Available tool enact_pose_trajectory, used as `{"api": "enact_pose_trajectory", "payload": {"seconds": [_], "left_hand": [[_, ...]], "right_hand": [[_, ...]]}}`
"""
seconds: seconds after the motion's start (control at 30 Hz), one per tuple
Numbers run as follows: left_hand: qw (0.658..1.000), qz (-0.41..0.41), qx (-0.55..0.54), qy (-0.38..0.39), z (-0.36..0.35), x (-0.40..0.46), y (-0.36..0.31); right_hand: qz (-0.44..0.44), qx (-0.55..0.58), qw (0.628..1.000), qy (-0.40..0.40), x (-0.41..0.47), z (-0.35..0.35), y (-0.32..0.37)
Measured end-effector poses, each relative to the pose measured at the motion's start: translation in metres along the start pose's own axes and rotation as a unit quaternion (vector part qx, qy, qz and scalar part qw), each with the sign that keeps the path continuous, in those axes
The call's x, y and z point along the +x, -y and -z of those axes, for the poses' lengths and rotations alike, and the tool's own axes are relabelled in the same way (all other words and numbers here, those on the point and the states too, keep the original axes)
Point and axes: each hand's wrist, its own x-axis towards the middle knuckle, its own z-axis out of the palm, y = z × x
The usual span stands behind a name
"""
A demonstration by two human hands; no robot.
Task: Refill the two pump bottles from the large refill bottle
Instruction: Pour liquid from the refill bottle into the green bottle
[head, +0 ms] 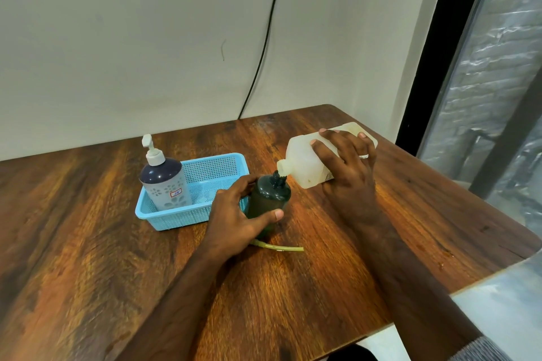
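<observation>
Refill bottle [305, 163] tilted in right hand [349, 173] grip, spout at dark bottle [268, 198] gripped by left hand [234, 218].

One head-worn view looked forward and down — close over the wooden surface [293, 287], facing the wall [146, 38].

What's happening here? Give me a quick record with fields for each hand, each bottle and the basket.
left hand: grips the dark open bottle, upright on the table
right hand: holds the refill bottle tilted, spout at the dark bottle's mouth
second pump bottle: pump on, standing in the blue basket
pump tube: lying on the table
</observation>
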Motion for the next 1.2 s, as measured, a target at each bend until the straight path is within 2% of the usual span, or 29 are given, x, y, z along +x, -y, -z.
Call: {"api": "enact_pose_trajectory", "payload": {"seconds": [1.2], "left_hand": [[1.0,0.005,0.0,-0.003,0.0008,-0.0016,-0.0022]], "right_hand": [[-0.004,-0.006,1.0,0.006,0.0,0.0,-0.0003]]}}
